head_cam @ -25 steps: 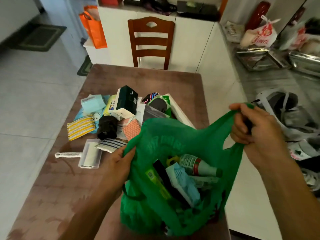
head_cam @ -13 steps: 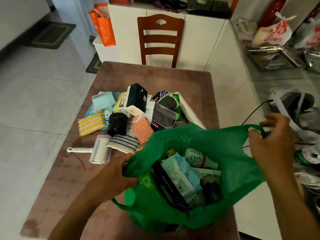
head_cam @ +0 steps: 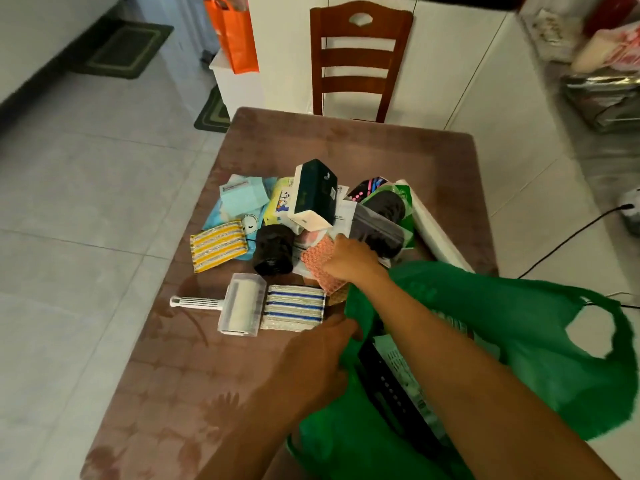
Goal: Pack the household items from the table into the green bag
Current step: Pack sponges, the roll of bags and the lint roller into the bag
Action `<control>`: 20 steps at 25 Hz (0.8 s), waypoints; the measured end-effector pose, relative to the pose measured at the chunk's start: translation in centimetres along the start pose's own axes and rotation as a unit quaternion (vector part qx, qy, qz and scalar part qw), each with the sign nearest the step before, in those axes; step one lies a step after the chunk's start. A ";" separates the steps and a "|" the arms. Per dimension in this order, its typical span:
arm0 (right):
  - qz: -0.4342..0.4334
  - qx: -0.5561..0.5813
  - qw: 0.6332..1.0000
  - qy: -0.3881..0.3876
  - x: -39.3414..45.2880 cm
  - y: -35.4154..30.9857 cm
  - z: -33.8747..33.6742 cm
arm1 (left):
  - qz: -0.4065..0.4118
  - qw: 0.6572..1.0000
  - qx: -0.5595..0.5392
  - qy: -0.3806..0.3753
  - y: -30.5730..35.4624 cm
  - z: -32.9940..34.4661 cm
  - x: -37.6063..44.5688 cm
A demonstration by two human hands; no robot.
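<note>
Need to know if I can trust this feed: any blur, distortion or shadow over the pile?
Head view: the pile near the dark box is fairly sharp; the right edge by the plastic bag is smeared; wide-angle bending curves the table edges; soft arm shadow on the table near the left hand.

Pale grey tiled floor [head_cam: 86, 188], glossy, with thin grout lines. Brown patterned table [head_cam: 346, 147] at centre, rounded corners. Wooden slat-back chair [head_cam: 358, 60] at far edge of table, pushed in against white cabinet fronts [head_cam: 443, 64]. Dark green doormat [head_cam: 121, 50] far left; second, smaller green mat [head_cam: 211, 110] beside low white unit [head_cam: 235, 84] bearing orange bag [head_cam: 233, 32]. Black cable [head_cam: 568, 242] trailing over floor at right. Even, soft indoor light.
</note>
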State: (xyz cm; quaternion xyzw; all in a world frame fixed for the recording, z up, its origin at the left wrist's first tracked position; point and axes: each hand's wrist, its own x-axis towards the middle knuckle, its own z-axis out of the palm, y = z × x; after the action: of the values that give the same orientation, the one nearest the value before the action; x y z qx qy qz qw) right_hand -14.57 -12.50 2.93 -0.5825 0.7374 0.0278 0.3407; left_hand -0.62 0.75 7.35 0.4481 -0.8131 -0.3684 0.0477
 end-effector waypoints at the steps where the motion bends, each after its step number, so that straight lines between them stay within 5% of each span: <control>1: 0.053 -0.018 0.998 -0.013 1.4 0.5 1.3 | 0.000 1.000 -0.021 0.002 -0.6 0.6 -0.6; 5: 0.098 -0.016 0.994 0.036 4.1 1.8 4.9 | 0.021 0.998 -0.053 0.031 -2.2 0.9 -0.9; 7: 0.026 0.110 0.991 0.076 2.4 1.1 2.7 | 0.030 0.996 -0.063 0.057 -2.7 0.6 -0.4; 10: -0.048 0.331 0.928 0.162 -5.2 2.1 -3.4 | 0.021 0.992 -0.075 0.097 -2.5 -0.1 0.4; 12: -0.059 0.388 0.907 0.152 -12.2 5.3 -6.0 | 0.025 0.990 -0.073 0.120 -1.9 -0.2 1.1; 15: 0.044 0.164 0.979 0.112 -18.8 11.1 -5.2 | 0.040 0.987 -0.103 0.119 -0.8 -0.1 0.8; 17: 0.099 0.005 0.992 0.075 -19.0 12.9 -3.6 | 0.006 0.955 -0.265 0.136 -0.3 -0.5 -0.1; 19: 0.077 -0.029 0.990 0.115 -18.5 13.3 -2.7 | -0.051 0.900 -0.367 0.229 -2.0 0.1 0.0; 20: 0.059 -0.008 0.987 0.150 -18.6 13.1 -2.6 | -0.073 0.902 -0.322 0.278 -3.4 0.5 0.7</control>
State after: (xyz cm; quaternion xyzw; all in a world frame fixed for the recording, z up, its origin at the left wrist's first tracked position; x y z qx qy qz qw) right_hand -25.65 6.15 10.18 -0.5382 0.8130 -0.0343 0.2194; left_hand 1.15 -0.62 4.61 0.5507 -0.5689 -0.4731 0.3862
